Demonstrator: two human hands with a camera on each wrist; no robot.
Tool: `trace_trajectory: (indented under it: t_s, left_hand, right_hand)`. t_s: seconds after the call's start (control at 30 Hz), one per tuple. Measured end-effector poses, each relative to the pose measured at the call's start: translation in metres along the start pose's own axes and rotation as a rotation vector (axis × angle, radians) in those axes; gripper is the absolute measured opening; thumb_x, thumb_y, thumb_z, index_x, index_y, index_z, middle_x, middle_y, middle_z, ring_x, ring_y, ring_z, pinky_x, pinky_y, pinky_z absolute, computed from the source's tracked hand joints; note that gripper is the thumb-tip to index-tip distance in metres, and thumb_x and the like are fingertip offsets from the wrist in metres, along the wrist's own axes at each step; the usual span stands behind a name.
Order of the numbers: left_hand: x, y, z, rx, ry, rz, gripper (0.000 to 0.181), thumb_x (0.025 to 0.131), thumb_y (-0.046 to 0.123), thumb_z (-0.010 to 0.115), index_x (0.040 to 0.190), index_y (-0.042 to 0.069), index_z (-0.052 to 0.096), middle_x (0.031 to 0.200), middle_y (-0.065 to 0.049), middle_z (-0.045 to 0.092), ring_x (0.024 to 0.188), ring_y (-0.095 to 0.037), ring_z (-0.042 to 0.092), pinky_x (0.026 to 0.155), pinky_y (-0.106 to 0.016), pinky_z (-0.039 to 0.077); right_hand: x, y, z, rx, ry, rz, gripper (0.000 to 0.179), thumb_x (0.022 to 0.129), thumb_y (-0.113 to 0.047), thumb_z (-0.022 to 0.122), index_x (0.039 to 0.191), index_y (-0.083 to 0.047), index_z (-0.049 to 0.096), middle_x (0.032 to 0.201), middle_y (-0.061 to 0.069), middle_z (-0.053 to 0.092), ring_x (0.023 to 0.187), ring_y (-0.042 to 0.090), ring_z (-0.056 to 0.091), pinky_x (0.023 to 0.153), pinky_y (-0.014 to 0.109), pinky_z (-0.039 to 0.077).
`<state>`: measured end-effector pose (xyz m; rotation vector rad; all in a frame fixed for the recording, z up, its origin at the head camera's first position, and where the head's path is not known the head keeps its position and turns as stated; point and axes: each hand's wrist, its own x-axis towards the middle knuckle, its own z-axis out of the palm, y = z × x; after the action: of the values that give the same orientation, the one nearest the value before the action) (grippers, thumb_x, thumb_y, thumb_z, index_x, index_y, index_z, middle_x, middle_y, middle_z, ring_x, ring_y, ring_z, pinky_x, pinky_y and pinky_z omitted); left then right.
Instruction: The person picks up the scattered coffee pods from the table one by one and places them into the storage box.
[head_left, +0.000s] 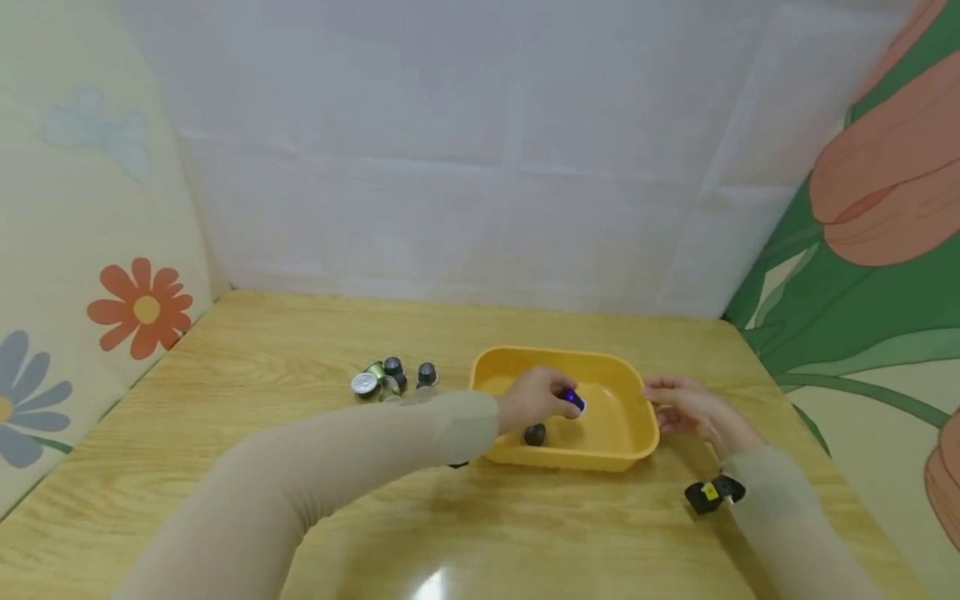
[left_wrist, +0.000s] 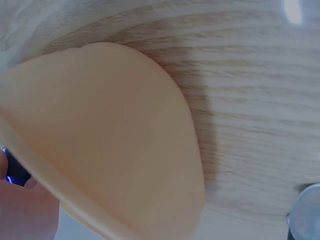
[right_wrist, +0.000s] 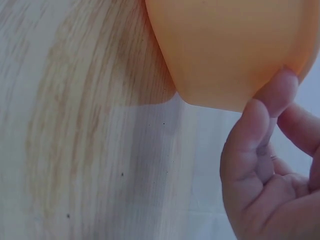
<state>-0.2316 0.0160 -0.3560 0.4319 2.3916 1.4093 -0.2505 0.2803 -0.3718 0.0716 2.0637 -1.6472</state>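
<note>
My left hand (head_left: 534, 397) reaches over the yellow plastic bin (head_left: 581, 456) and pinches a dark blue, shiny coffee capsule (head_left: 573, 400) between thumb and fingers. The left wrist view shows part of that capsule (left_wrist: 17, 171) past the bin's rim. Inside the bin lies a black coffee capsule (head_left: 535, 434). At the bin's right end, my right hand (head_left: 692, 408) touches the outer wall near the rim with its fingertips, the fingers loosely bent. The right wrist view shows these fingertips (right_wrist: 285, 90) against the wall.
Left of the bin sit several coffee capsules: one with a silver lid (head_left: 365, 384), a green one (head_left: 377, 368), dark ones (head_left: 427, 373). My left forearm covers part of that area. A white sheet (head_left: 480, 167) hangs behind the wooden table (head_left: 300, 333).
</note>
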Motion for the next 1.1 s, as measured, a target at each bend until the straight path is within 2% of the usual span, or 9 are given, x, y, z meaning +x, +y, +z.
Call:
trace_trajectory:
  t_s: [0.13, 0.37, 0.5, 0.67, 0.83, 1.1]
  left_hand:
    - [0.005, -0.003, 0.003, 0.030, -0.002, 0.006, 0.043, 0.085, 0.007, 0.075, 0.124, -0.006, 0.062, 0.117, -0.016, 0.066, 0.109, -0.025, 0.063, 0.092, -0.034, 0.051]
    - [0.013, -0.003, 0.003, 0.104, -0.027, 0.021, 0.042, 0.086, 0.013, 0.075, 0.123, -0.004, 0.063, 0.108, -0.010, 0.069, 0.099, -0.016, 0.064, 0.086, -0.028, 0.053]
    - [0.017, 0.000, 0.005, 0.130, -0.055, 0.012, 0.042, 0.086, 0.014, 0.076, 0.122, -0.003, 0.064, 0.110, -0.011, 0.070, 0.101, -0.019, 0.065, 0.089, -0.030, 0.052]
    - [0.022, 0.000, 0.011, 0.175, -0.072, 0.040, 0.041, 0.085, 0.014, 0.077, 0.121, -0.002, 0.065, 0.113, -0.012, 0.069, 0.105, -0.021, 0.064, 0.090, -0.028, 0.051]
    - [0.025, -0.001, 0.014, 0.192, -0.086, 0.039, 0.042, 0.085, 0.015, 0.077, 0.121, -0.001, 0.065, 0.114, -0.012, 0.069, 0.105, -0.021, 0.064, 0.090, -0.029, 0.051]
    - [0.033, -0.003, 0.017, 0.253, -0.103, 0.048, 0.040, 0.084, 0.014, 0.078, 0.119, -0.002, 0.066, 0.107, -0.011, 0.070, 0.097, -0.017, 0.063, 0.084, -0.022, 0.050]
  right_hand:
    - [-0.001, 0.000, 0.000, 0.006, 0.004, 0.004, 0.015, 0.100, -0.015, 0.053, 0.111, -0.006, 0.056, 0.081, -0.002, 0.060, 0.060, 0.009, 0.059, 0.057, 0.023, 0.052]
    - [-0.001, -0.001, 0.000, 0.006, 0.011, 0.010, 0.018, 0.100, -0.016, 0.054, 0.113, -0.004, 0.055, 0.080, -0.001, 0.059, 0.060, 0.010, 0.059, 0.058, 0.024, 0.053]
    - [-0.001, -0.001, -0.002, 0.000, 0.005, 0.010, 0.022, 0.100, -0.016, 0.053, 0.117, -0.001, 0.054, 0.081, -0.001, 0.059, 0.061, 0.010, 0.059, 0.058, 0.024, 0.053]
    - [-0.001, 0.000, -0.002, -0.014, 0.009, 0.014, 0.028, 0.101, -0.017, 0.052, 0.122, 0.003, 0.051, 0.082, -0.001, 0.059, 0.062, 0.010, 0.060, 0.059, 0.024, 0.053]
    - [0.000, -0.002, 0.000, -0.024, 0.020, 0.021, 0.028, 0.100, -0.018, 0.054, 0.120, 0.002, 0.051, 0.082, 0.000, 0.059, 0.061, 0.010, 0.059, 0.058, 0.024, 0.053]
    - [0.000, -0.005, 0.001, -0.020, 0.024, 0.025, 0.033, 0.100, -0.018, 0.054, 0.124, 0.004, 0.048, 0.083, 0.000, 0.058, 0.061, 0.010, 0.059, 0.058, 0.024, 0.052]
